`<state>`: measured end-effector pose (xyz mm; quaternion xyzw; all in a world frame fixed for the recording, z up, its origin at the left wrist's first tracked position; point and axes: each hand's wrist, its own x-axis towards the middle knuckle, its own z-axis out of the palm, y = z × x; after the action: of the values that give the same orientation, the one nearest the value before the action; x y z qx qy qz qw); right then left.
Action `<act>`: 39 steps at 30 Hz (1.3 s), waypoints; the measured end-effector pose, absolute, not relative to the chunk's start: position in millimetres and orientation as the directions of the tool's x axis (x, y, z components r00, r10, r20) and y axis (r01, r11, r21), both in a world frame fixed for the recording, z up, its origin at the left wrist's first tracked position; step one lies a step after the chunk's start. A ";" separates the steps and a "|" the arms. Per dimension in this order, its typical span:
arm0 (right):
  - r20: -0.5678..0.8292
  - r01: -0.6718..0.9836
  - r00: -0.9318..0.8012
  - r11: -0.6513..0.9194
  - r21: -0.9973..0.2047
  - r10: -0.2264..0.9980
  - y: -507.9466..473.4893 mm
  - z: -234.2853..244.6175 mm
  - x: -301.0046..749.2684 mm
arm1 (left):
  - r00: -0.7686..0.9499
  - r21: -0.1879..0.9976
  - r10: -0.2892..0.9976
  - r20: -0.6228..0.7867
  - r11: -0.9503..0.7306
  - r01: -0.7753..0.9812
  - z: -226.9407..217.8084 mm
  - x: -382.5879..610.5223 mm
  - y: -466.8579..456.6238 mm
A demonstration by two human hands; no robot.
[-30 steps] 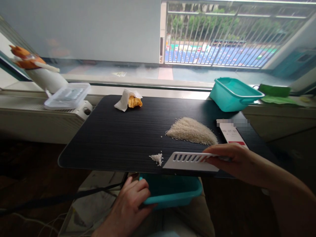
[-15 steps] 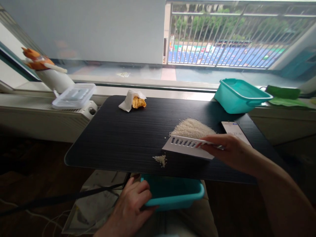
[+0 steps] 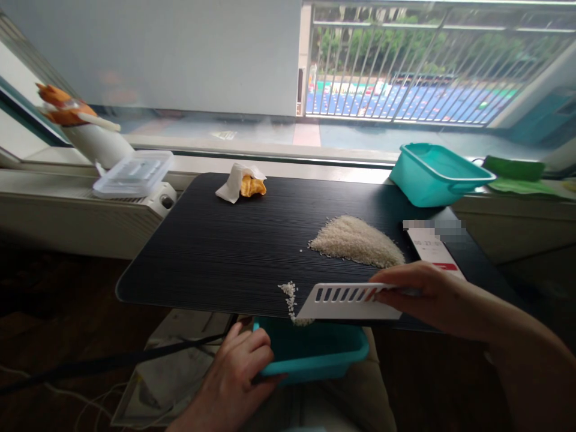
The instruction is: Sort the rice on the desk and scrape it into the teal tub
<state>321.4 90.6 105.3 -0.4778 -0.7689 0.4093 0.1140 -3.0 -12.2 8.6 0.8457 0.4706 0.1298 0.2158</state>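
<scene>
My right hand (image 3: 420, 294) grips a white slotted plastic knife (image 3: 348, 300), its blade flat at the near edge of the black table (image 3: 216, 252). A small streak of rice grains (image 3: 290, 295) lies at the blade's left tip, some at the very edge. The main pile of rice (image 3: 357, 241) sits just behind the knife. My left hand (image 3: 238, 375) holds the left rim of a teal basin (image 3: 315, 351) below the table's near edge, on my lap.
A second teal basin (image 3: 438, 174) stands at the table's far right corner. A phone (image 3: 434, 246) lies right of the rice pile. A crumpled tissue with something orange (image 3: 243, 183) sits at the far edge. A clear lidded box (image 3: 132, 174) rests on the sill at left.
My right hand drew the knife from the front of the rice pile back toward me to the table's near edge, dragging grains along. My left hand and the basin stayed put.
</scene>
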 end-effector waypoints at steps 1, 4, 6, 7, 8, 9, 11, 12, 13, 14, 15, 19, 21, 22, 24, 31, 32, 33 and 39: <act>-0.257 0.651 -0.545 0.210 -0.729 0.798 89.7 107.4 321.4 | 0.520 0.489 0.854 0.016 -0.461 0.741 8.7 -2.9 -12.3; -0.277 0.661 -0.559 0.219 -0.717 0.782 89.4 110.2 321.3 | 0.518 0.493 0.855 0.019 -0.459 0.739 9.6 -2.1 -12.0; -0.224 0.648 -0.534 0.225 -0.727 0.815 91.5 108.9 320.4 | 0.522 0.487 0.853 0.023 -0.465 0.739 10.1 -1.8 -11.6; -0.193 0.641 -0.519 0.230 -0.732 0.832 93.1 107.8 319.5 | 0.524 0.480 0.851 0.026 -0.470 0.741 10.3 -1.8 -11.4; -0.167 0.638 -0.508 0.238 -0.733 0.845 95.0 106.8 318.3 | 0.525 0.472 0.851 0.028 -0.474 0.743 10.4 -2.0 -11.1; -0.147 0.638 -0.499 0.247 -0.730 0.854 97.2 105.9 316.9 | 0.527 0.466 0.849 0.032 -0.479 0.744 10.6 -2.3 -10.9; -0.125 0.652 -0.486 0.263 -0.712 0.865 101.7 104.8 313.8 | 0.531 0.460 0.847 0.036 -0.485 0.744 10.9 -3.1 -10.5; -0.122 0.664 -0.481 0.270 -0.698 0.868 103.9 104.4 312.5 | 0.531 0.460 0.846 0.035 -0.486 0.743 11.2 -3.5 -10.4; -0.118 0.677 -0.474 0.276 -0.682 0.872 105.9 103.8 311.3 | 0.532 0.461 0.846 0.034 -0.486 0.742 11.5 -3.8 -10.3; -0.113 0.688 -0.469 0.282 -0.669 0.876 107.8 103.2 310.4 | 0.532 0.463 0.846 0.035 -0.486 0.741 11.7 -4.2 -10.3; -0.111 0.696 -0.467 0.287 -0.658 0.877 109.5 102.3 309.8 | 0.532 0.465 0.846 0.036 -0.485 0.741 11.9 -4.4 -10.3; -0.106 0.708 -0.475 0.308 -0.636 0.873 112.1 99.8 309.9 | 0.527 0.466 0.849 0.045 -0.485 0.740 11.9 -5.2 -10.8; -0.114 0.713 -0.473 0.303 -0.632 0.873 110.6 100.5 311.0 | 0.524 0.466 0.850 0.049 -0.484 0.741 11.8 -5.4 -11.0; -0.121 0.712 -0.474 0.299 -0.635 0.872 109.4 101.3 311.6 | 0.522 0.466 0.852 0.049 -0.482 0.742 11.9 -5.4 -11.0; -0.139 0.707 -0.476 0.285 -0.647 0.868 106.4 103.5 312.9 | 0.520 0.470 0.853 0.048 -0.478 0.742 12.2 -5.2 -10.9; -0.195 0.688 -0.490 0.240 -0.685 0.850 99.0 106.4 314.4 | 0.504 0.488 0.862 0.050 -0.462 0.741 12.2 -3.5 -11.1; -0.199 0.683 -0.494 0.237 -0.691 0.847 98.3 106.5 313.9 | 0.504 0.490 0.863 0.049 -0.460 0.740 12.2 -3.6 -11.2; -0.206 0.677 -0.504 0.235 -0.697 0.839 97.6 106.8 313.3 | 0.504 0.492 0.863 0.046 -0.459 0.740 12.1 -3.8 -11.2; -0.234 0.655 -0.550 0.240 -0.717 0.801 94.4 108.5 311.2 | 0.505 0.496 0.862 0.056 -0.463 0.735 12.3 -4.3 -10.8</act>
<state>311.2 94.4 108.5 -0.4655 -0.7822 0.4041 0.0906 -4.3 -10.8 12.3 0.8417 0.4741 0.1515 0.2095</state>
